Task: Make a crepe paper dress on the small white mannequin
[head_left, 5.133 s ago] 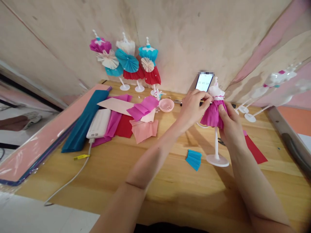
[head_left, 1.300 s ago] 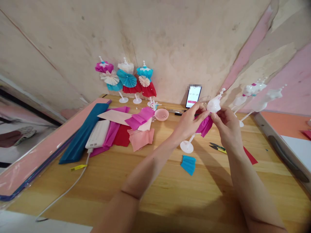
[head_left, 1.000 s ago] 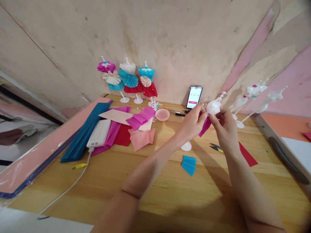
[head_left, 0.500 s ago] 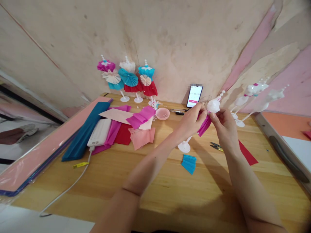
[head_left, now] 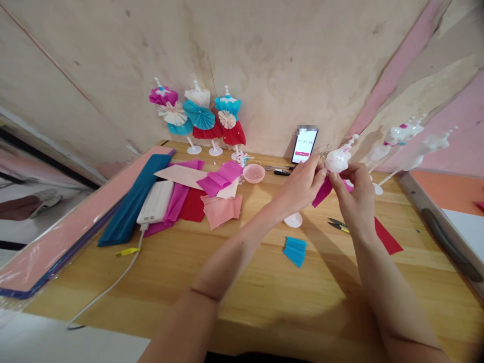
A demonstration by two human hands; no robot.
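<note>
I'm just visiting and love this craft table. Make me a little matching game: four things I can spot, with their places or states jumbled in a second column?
Column 1
1. Phone
2. Blue pleated piece
3. White box
4. White dress form with a pink skirt

Column 2
A. Has a cable plugged into its near end
B. Held by the left hand and right hand
C. Propped up, screen lit
D. Lying on the wooden table, on the near side of a round white base

Right pairs: 1-C, 2-D, 3-A, 4-B
</note>
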